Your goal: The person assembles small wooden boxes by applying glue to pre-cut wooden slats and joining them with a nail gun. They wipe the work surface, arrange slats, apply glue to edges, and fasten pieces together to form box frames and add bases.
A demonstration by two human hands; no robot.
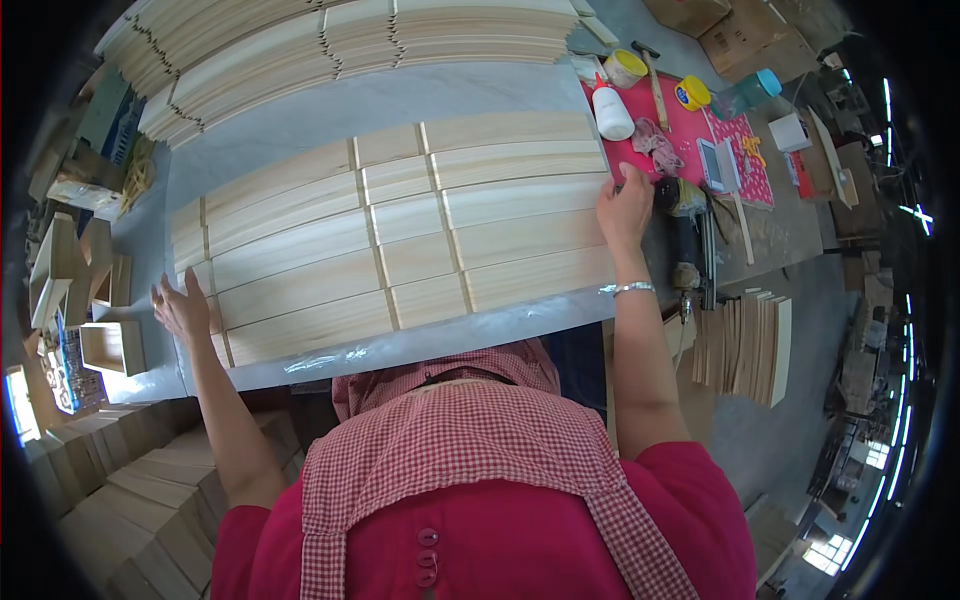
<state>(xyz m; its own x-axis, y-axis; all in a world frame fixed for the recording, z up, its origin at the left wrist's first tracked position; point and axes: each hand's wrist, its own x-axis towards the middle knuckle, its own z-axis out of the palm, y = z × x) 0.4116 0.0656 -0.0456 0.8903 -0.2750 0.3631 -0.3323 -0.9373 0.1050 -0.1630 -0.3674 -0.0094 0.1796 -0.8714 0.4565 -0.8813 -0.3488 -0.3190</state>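
Several pale wooden boards lie side by side on the grey worktable, their long edges together. Narrow grooves run across them and line up from board to board. At the boards' left ends is my left hand, its fingers spread and nothing gripped. My right hand rests against their right ends, fingers stretched out, with a metal bracelet on the wrist. Both hands seem to touch the board ends, though the exact contact is hard to see.
Stacks of grooved boards fill the table's far side. To the right are a white glue bottle, a hammer, yellow-lidded tubs and a dark power tool. Small wooden boxes stand at the left.
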